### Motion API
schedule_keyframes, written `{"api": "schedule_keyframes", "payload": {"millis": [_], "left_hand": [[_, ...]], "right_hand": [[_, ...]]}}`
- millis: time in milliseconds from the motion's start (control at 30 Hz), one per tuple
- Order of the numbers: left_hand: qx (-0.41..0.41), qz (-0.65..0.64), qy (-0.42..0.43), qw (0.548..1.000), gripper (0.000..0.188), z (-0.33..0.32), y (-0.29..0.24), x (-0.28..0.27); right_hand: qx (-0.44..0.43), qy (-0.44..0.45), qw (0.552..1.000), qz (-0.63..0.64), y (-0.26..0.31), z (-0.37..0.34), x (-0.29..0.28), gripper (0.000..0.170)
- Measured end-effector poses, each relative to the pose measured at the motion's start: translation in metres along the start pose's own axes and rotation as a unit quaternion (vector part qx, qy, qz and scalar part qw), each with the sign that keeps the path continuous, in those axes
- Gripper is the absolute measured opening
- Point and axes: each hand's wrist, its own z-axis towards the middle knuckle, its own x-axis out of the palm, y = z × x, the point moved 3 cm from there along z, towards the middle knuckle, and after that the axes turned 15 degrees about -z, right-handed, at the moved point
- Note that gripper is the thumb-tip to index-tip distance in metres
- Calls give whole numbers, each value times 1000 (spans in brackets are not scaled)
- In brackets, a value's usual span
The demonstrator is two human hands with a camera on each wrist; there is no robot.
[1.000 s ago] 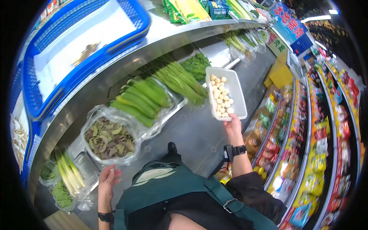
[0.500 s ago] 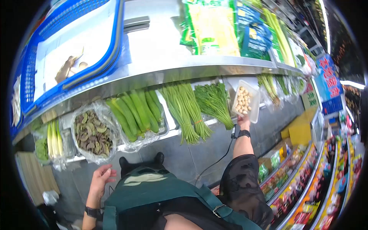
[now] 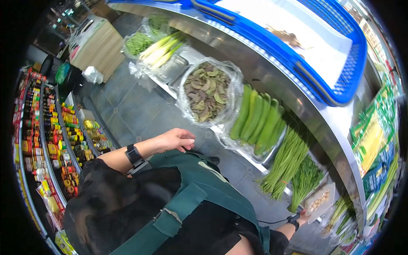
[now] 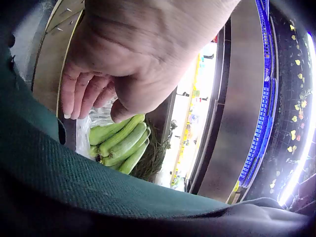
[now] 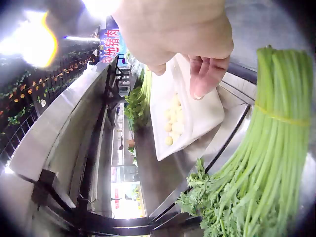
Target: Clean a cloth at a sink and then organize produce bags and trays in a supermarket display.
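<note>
My right hand (image 3: 303, 218) reaches out to the low shelf and grips the near end of a white plastic container (image 5: 205, 116). Inside lie several small, round, cream-coloured pieces (image 5: 174, 118). In the right wrist view the container tilts over the metal shelf, beside a banded bundle of leafy green stalks (image 5: 276, 133). Nothing is in my left hand (image 3: 176, 140), which hovers loosely in front of the apron (image 3: 187, 161). A clear bag of flat purple-green beans (image 3: 208, 91) and a row of long green gourds (image 3: 257, 123) lie beyond it.
Above the low shelf runs a steel counter edge (image 3: 272, 63) with a blue basket (image 3: 357, 63) on it. Long thin green beans (image 3: 289, 159) and spring onions (image 3: 159, 51) share the low shelf. Bottle-filled shelves (image 3: 59, 148) stand behind at left.
The right hand has carried the container from over the aisle to the low shelf, past the leafy greens. The head view has swung left. My left hand stays loose.
</note>
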Motion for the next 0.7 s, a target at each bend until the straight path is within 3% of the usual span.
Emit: {"api": "schedule_keyframes", "payload": {"millis": [33, 67, 100, 167, 200, 233, 400, 500, 567, 633, 700], "left_hand": [[0, -4, -7, 1000, 44, -1, 2, -7], [1, -5, -2, 1000, 44, -1, 5, -16], [1, -6, 5, 1000, 45, -2, 7, -24], [1, -16, 5, 1000, 44, -6, 9, -43], [4, -24, 3, 1000, 44, -7, 11, -54], [7, -31, 2, 999, 43, -8, 11, -67], [24, -51, 9, 998, 41, -4, 8, -146], [46, -51, 14, 998, 41, 8, 3, -223], [100, -76, -24, 992, 44, 16, -15, -289], [136, -92, -79, 983, 46, 30, -28, -358], [167, -118, -141, 969, 37, 38, -53, -416]], "right_hand": [[23, -53, 998, 23, -2, -19, 9, 63], [-36, -25, 999, -7, -2, -35, 9, 56], [-37, -23, 999, -12, -5, -46, 17, 56], [-170, -113, 972, -114, -7, -63, 17, 46], [-68, -138, 985, 78, -9, -68, 16, 36], [-71, -139, 985, 76, -2, -92, 30, 36], [-192, -28, 977, 88, 2, -265, 173, 30], [-251, 36, 966, 48, -34, -374, 277, 29], [-247, 154, 956, 46, -74, -432, 347, 27], [-206, 157, 965, 39, -114, -479, 426, 27], [-177, 294, 939, -25, -146, -540, 516, 29]]}}
